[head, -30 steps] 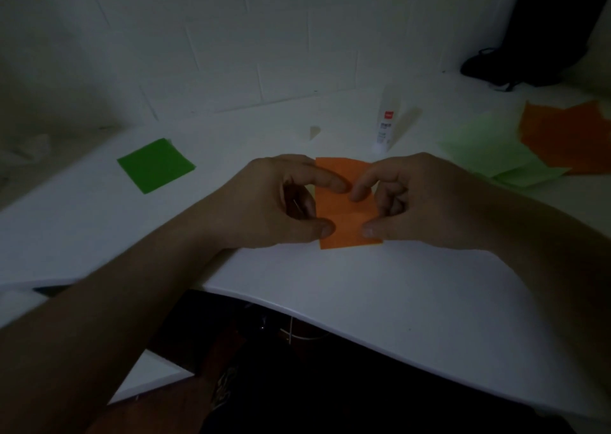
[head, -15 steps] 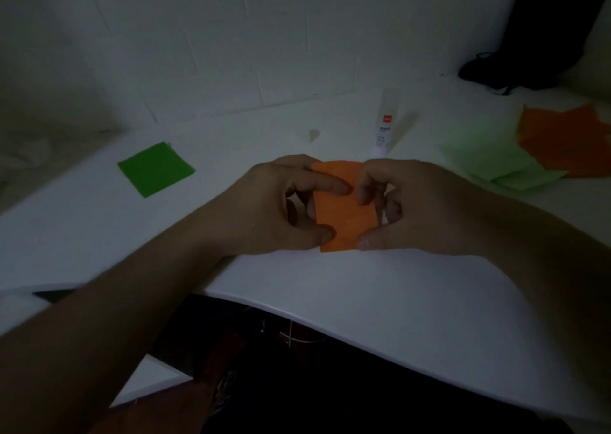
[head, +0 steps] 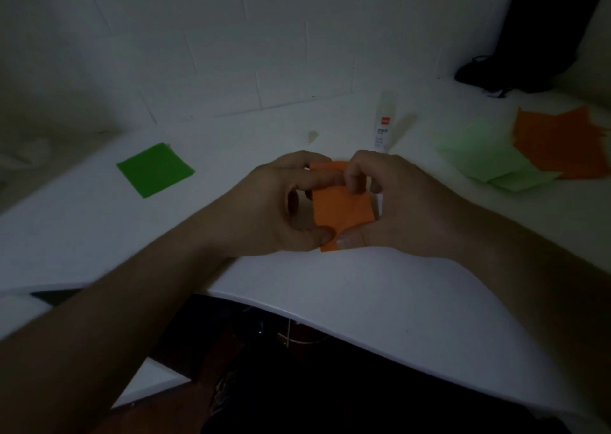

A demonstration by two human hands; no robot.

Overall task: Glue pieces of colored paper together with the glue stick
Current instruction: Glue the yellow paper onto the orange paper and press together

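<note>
Over white table (head: 380, 301), both hands have closed tighter on orange paper (head: 342, 210).

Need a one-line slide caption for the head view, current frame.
Both hands, left and right, pinch a small orange paper over the white table; glue stick stands behind.

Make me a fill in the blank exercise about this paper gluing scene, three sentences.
Both hands pinch a small piece of paper coloured ____. The glue stick stands ____ on the table, beyond the hands. The dark green square lies to the ____ of the left hand.

Missing words: orange; upright; left
</note>
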